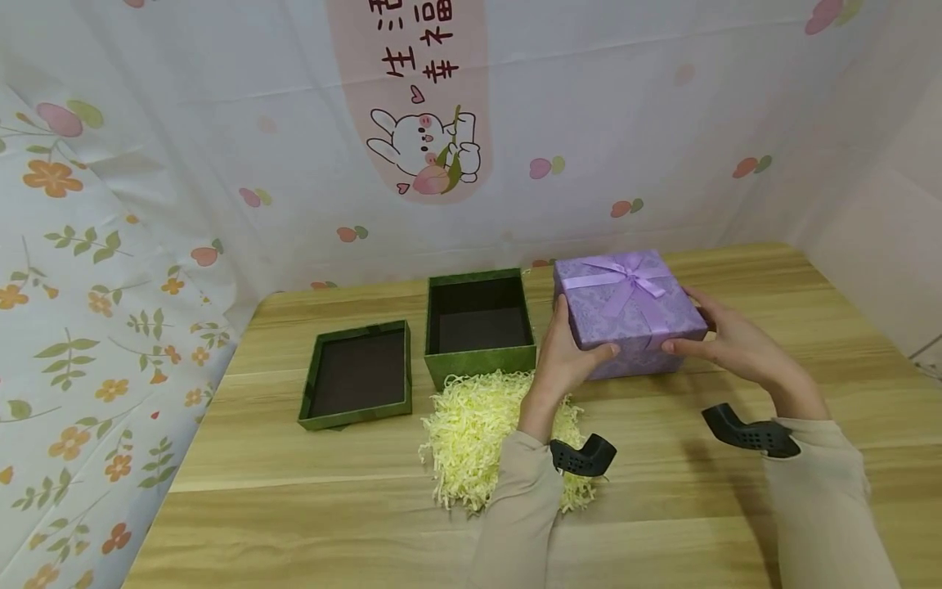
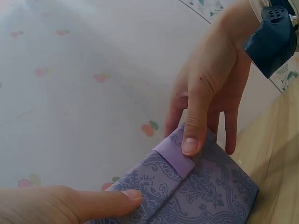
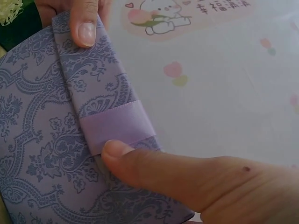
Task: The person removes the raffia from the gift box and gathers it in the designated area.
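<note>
A purple patterned gift box (image 1: pixel 633 307) with a lilac ribbon bow (image 1: pixel 630 278) on its lid stands at the back right of the table. My left hand (image 1: pixel 562 360) grips its left side, thumb on the front of the lid. At the right side my right hand (image 1: pixel 739 343) holds it, with its thumb beside the ribbon band and its fingers round the side. In the right wrist view, the lid's rim (image 3: pixel 100 93) overlaps the box wall, and the right thumb (image 3: pixel 121 154) presses by the ribbon. The far fingers are partly hidden.
Left of the gift box stands an open green box (image 1: pixel 480 360) with a dark inside. Its matching shallow green lid (image 1: pixel 397 409) lies upturned further left. Pale yellow shredded paper (image 1: pixel 471 433) is heaped before the green box. A printed curtain (image 1: pixel 589 98) hangs behind the wooden table (image 1: pixel 331 507).
</note>
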Available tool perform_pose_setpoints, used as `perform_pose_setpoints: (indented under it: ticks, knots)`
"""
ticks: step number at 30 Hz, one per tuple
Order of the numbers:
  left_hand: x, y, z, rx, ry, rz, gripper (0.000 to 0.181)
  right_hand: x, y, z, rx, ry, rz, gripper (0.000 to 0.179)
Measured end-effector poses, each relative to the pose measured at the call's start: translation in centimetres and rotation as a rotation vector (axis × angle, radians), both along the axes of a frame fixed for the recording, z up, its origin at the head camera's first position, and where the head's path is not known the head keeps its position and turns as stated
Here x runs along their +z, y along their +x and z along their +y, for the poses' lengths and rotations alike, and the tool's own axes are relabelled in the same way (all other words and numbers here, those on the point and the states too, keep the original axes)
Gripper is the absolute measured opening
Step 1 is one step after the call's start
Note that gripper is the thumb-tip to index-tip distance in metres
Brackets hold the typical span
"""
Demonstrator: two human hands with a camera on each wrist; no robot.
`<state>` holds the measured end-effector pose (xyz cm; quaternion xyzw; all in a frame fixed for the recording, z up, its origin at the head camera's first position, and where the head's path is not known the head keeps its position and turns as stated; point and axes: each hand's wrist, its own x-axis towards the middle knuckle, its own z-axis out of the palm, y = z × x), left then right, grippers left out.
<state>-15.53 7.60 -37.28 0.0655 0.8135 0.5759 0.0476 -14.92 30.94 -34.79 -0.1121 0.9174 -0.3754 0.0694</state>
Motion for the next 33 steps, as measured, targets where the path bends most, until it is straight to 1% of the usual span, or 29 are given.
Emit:
perform_pose_setpoints:
  ticks: [7, 9, 14, 17, 19, 22, 25, 26, 28, 30, 33]
  knots:
    - [0.6, 0.3, -0.3, 0.008, 0.052, 0.050, 0.100, 0.7, 0.2, -0.3, -0.018, -0.047, 0.047, 0.090]
    - [0.8, 0.4, -0.4, 0.006, 0.052, 0.067, 0.100, 1.0, 0.3, -0.4, -0.008, -0.062, 0.064, 0.090]
    - [1.4, 0.4, -0.5, -0.011, 0.054, 0.143, 0.101, 2.0, 0.7, -0.3, -0.011, -0.098, 0.086, 0.092]
    - [1.7, 0.4, -0.5, -0.029, 0.050, 0.188, 0.102, 2.6, 1.2, -0.1, -0.048, -0.105, 0.075, 0.090]
    - [1.8, 0.4, -0.6, -0.044, 0.050, 0.211, 0.103, 3.0, 1.5, 0.1, -0.089, -0.135, 0.054, 0.083]
    - [2.0, 0.3, -0.9, -0.069, 0.057, 0.254, 0.103, 3.3, 1.9, 0.3, -0.161, -0.182, 0.046, 0.067]
    - [2.2, 0.3, -1.3, -0.103, 0.059, 0.326, 0.103, 3.2, 2.0, 0.5, -0.229, -0.249, 0.084, 0.054]
    - [2.3, 0.3, -1.5, -0.115, 0.054, 0.353, 0.104, 3.1, 2.0, 0.5, -0.241, -0.281, 0.101, 0.050]
    - [2.5, 0.3, -1.9, -0.141, 0.039, 0.403, 0.104, 2.9, 1.9, 0.7, -0.257, -0.329, 0.121, 0.043]
    - [2.6, 0.3, -2.3, -0.161, 0.020, 0.453, 0.105, 2.7, 1.7, 0.7, -0.254, -0.381, 0.129, 0.035]
    - [2.7, 0.1, -2.8, -0.181, 0.001, 0.522, 0.103, 2.7, 1.7, 1.0, -0.197, -0.481, 0.106, 0.033]
